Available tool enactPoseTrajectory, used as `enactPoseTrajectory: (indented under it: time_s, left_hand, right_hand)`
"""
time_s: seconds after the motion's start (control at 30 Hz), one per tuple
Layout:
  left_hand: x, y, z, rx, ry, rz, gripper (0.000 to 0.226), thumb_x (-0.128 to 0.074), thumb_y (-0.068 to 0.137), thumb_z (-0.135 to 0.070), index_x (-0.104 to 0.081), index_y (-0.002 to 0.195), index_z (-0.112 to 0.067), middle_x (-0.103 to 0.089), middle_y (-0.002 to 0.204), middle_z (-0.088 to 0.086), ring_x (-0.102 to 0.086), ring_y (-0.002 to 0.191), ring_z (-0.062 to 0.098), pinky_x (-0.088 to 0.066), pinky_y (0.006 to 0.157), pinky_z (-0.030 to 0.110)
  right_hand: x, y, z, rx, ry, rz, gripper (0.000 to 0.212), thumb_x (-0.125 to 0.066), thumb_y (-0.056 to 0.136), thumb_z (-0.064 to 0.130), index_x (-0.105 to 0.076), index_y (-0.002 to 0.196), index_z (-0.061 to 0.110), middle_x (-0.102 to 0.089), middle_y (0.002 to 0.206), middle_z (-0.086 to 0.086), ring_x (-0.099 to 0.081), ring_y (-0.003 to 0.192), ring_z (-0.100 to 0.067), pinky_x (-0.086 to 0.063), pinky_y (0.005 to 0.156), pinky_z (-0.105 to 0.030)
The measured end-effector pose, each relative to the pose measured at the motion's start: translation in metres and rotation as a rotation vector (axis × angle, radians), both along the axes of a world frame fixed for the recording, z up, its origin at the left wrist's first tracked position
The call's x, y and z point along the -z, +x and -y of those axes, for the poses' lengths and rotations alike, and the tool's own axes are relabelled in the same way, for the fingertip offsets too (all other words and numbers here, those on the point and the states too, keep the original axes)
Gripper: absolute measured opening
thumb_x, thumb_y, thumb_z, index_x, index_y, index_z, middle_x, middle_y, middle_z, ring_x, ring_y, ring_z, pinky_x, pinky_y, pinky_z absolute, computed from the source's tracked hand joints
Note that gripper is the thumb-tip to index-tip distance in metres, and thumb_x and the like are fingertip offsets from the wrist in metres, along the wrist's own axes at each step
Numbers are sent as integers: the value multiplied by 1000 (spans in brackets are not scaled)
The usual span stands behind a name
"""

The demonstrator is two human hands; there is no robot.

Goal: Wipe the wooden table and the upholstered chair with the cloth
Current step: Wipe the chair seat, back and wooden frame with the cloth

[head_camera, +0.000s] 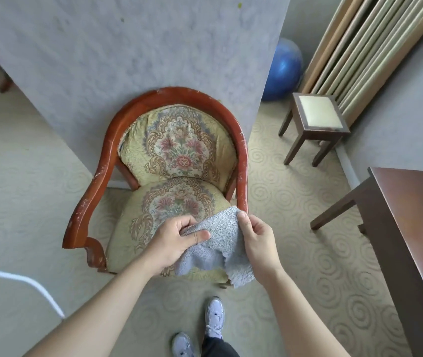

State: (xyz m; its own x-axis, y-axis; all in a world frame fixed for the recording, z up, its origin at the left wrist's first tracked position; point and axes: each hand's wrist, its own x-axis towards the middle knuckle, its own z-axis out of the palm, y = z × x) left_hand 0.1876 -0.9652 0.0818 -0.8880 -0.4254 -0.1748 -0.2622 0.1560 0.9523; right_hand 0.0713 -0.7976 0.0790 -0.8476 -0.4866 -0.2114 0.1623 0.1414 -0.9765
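We stand in front of the chair (177, 161), which sits against the wall (117, 55), and we hold the cloth (218, 243) in both hands above the front of its seat. Our left hand (174, 243) grips the left side of the cloth, thumb on top and fingers curled underneath, bunching the fabric. Our right hand (256, 238) pinches the upper right edge between thumb and fingers. The cloth is grey and nubbly; it sags between the two hands, and its lower corner hangs past the front edge of the seat. We cannot tell whether it touches the seat. The chair has a curved reddish wooden frame with scuffed arms and floral padding on the back and seat. The table (416, 228), dark and polished, stands to our right, well apart from the chair. Beyond it are a small stool (316, 119) and a blue ball (282, 70). Our shoes (214, 318) show on the carpet (295, 202) below.
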Motion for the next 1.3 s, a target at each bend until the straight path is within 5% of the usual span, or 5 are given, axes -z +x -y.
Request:
enactPoseTrajectory:
  time_s: [0.3, 0.6, 0.77, 0.9, 1.3]
  left_hand:
    - [36, 17, 62, -117, 167, 236, 31, -78, 88, -22, -70, 117, -15, -75, 112, 2, -67, 104, 11, -49, 100, 34]
    - [79, 52, 96, -169, 138, 227, 16, -66, 97, -17, -74, 103, -29, -77, 102, -13, -70, 98, 4, -52, 84, 20]
    - [124, 68, 116, 158, -58, 217, 38, -64, 97, -28, -61, 134, -38, -64, 118, -37, -62, 106, -13, -48, 91, 10]
    - [173, 75, 134, 374, -128, 260, 50, -60, 98, -38, -48, 146, -37, -44, 149, -29, -41, 128, -20, -32, 106, 6]
    - [357, 44, 198, 267, -410, 467, 81, -19, 87, -79, -15, 158, -40, 2, 160, -25, 8, 149, -2, -4, 120, 32]
  right_hand:
    - [53, -16, 63, -394, -1, 247, 17, -71, 91, 20, -70, 106, 10, -76, 99, -10, -72, 95, -27, -57, 84, -39]
    - [92, 54, 100, -532, 411, -144, 45, -60, 96, 32, -45, 138, 36, -50, 134, 21, -47, 124, 4, -34, 96, -4]
    - [124, 92, 148, -236, -19, 633, 60, -52, 88, 69, -53, 138, 35, -62, 136, 6, -56, 128, -11, -44, 106, -29]
    - [178, 107, 187, 80, -11, 687, 51, -66, 88, 43, -68, 119, 3, -70, 110, -27, -68, 105, -37, -56, 89, -43]
    - [314, -17, 179, 538, 146, 288, 11, -64, 92, 38, -67, 85, 32, -77, 91, 5, -67, 101, -21, -56, 82, -41]
